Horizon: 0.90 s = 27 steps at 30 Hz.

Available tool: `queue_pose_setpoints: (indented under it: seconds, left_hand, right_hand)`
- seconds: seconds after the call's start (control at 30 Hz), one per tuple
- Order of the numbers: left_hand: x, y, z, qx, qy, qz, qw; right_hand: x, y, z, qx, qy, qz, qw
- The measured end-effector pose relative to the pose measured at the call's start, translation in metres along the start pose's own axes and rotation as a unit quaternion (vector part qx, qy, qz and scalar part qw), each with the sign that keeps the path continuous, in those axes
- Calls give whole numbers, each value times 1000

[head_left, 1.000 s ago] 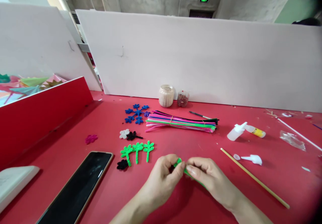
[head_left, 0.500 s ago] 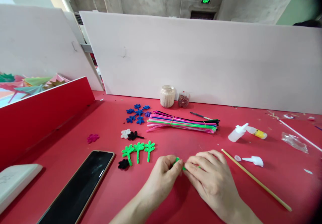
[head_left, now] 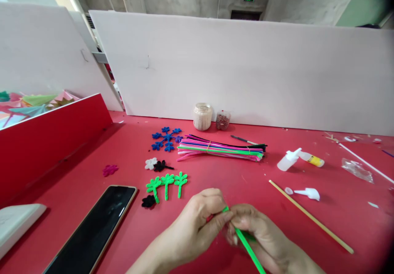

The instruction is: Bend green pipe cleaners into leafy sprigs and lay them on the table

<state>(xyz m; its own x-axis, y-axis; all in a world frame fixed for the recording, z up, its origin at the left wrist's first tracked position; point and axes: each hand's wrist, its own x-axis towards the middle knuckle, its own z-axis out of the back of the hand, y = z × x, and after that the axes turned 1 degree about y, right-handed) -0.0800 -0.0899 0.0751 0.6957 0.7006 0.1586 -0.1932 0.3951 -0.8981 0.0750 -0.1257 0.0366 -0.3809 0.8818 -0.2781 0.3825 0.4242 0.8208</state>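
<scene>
A green pipe cleaner [head_left: 250,250] runs between my two hands, its long end slanting down toward the bottom edge. My left hand [head_left: 201,218] pinches its upper end between thumb and fingers. Close beside it, my right hand [head_left: 261,233] has its fingertips closed on the same pipe cleaner; part of it is hidden behind the fingers. Just left of my hands lie several green pipe-cleaner sprigs [head_left: 167,180], one black flower [head_left: 148,201] beneath them. Farther back are a white flower [head_left: 151,163], a black flower with a stem [head_left: 160,166] and a blue flower cluster [head_left: 167,137].
A banded bundle of pipe cleaners [head_left: 221,149] lies mid-table, a glass jar [head_left: 202,117] behind it. At right are a glue bottle [head_left: 288,160], a white nozzle cap [head_left: 310,193] and a wooden stick [head_left: 310,216]. A phone [head_left: 92,229] lies at left; a white board [head_left: 240,69] stands behind.
My right hand has turned from palm-down to fingers curled up, exposing a long green length below it. My left hand has shifted slightly right. The view has moved slightly.
</scene>
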Motion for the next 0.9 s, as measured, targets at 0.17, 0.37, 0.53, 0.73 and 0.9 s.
queue_pose_setpoints:
  seconds: [0.17,0.37,0.53,0.73,0.9]
  left_hand:
    - [3,12,-10,-44,-89,53,994]
    - [10,21,-16,-118,-177,171,962]
    - [11,24,-20,-130,-209,188,951]
    - [8,26,-24,-137,-203,191,951]
    - [8,26,-22,-143,-183,169,958]
  right_hand:
    - [5,3,1,-55,-14,25,998]
    - [-5,34,7,-522,-167,259,795]
    - [-8,23,0,-675,-175,361,619]
    - [6,6,-8,-733,-195,374,533]
    - [6,13,-7,-699,-166,363,593]
